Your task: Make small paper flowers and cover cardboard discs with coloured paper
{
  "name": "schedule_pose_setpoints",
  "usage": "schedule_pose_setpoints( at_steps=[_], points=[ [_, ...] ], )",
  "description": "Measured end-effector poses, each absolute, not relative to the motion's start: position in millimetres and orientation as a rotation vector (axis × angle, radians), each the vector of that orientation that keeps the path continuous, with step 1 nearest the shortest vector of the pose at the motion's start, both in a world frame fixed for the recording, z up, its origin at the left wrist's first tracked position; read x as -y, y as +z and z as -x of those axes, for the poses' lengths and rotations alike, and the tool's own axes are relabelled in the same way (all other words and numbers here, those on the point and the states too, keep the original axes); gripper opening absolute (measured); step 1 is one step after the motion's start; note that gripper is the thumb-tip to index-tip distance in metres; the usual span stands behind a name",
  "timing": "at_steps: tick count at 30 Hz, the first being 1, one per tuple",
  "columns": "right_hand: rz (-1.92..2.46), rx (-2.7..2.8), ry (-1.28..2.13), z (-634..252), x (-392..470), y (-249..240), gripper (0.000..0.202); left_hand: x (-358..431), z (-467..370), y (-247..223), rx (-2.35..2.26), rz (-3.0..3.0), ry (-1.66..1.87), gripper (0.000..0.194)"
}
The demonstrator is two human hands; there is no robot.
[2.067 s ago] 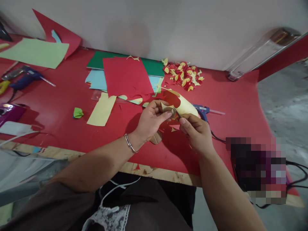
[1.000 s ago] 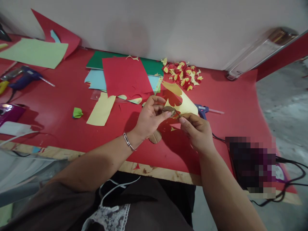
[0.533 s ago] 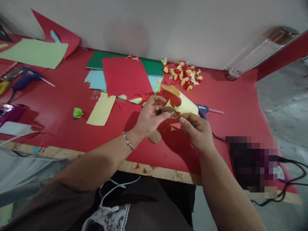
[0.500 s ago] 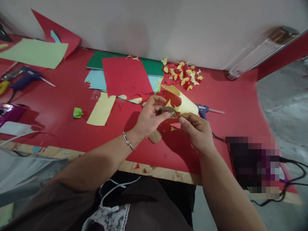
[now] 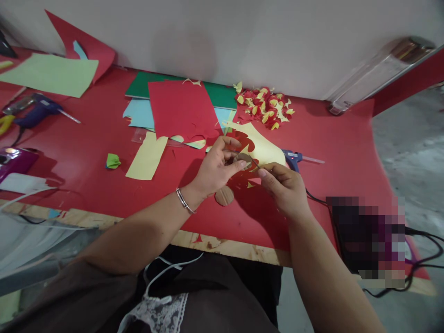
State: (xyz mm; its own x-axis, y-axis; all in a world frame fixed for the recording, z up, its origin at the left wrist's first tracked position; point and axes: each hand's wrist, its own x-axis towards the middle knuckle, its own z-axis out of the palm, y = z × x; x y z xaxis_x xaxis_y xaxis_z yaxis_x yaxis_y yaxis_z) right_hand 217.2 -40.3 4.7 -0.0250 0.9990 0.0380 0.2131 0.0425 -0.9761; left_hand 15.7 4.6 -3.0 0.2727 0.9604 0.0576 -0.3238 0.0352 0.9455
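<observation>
My left hand (image 5: 220,162) is closed on a small round brown cardboard disc (image 5: 243,159), with the thumb on its near face. My right hand (image 5: 282,185) pinches the end of a thin dark strip (image 5: 255,163) that runs up to the disc's edge; whether the two are joined I cannot tell. Below the left wrist a second cardboard disc (image 5: 224,195) lies flat on the red table. Just beyond both hands is a curled yellow paper sheet (image 5: 267,145) with rounded cut-outs along its edge.
A heap of red and yellow paper pieces (image 5: 265,105) lies by the wall. Coloured sheets, a red one (image 5: 183,108) on top, are stacked at the back. Glue guns rest at right (image 5: 293,158) and left (image 5: 40,111). A green paper bud (image 5: 113,161) sits left of a yellow strip (image 5: 147,157).
The disc in my left hand has tilted so more of its face shows. Both hands stay in nearly the same place; the view has shifted slightly.
</observation>
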Motion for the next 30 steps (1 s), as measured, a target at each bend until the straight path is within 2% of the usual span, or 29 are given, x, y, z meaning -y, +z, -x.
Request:
schedule_pose_setpoints(
  at_steps=[21, 30],
  points=[
    [1.312, 1.422, 1.110, -221.6, 39.7, 2.0, 0.043, -5.4, -11.4, -0.8, -0.725, -1.260, 1.114, 0.046],
    [1.309, 1.433, 1.119, -225.1, 40.3, -1.1, 0.041, -6.8, -12.0, -1.2, -0.635, -1.295, 1.103, 0.041]
  ],
)
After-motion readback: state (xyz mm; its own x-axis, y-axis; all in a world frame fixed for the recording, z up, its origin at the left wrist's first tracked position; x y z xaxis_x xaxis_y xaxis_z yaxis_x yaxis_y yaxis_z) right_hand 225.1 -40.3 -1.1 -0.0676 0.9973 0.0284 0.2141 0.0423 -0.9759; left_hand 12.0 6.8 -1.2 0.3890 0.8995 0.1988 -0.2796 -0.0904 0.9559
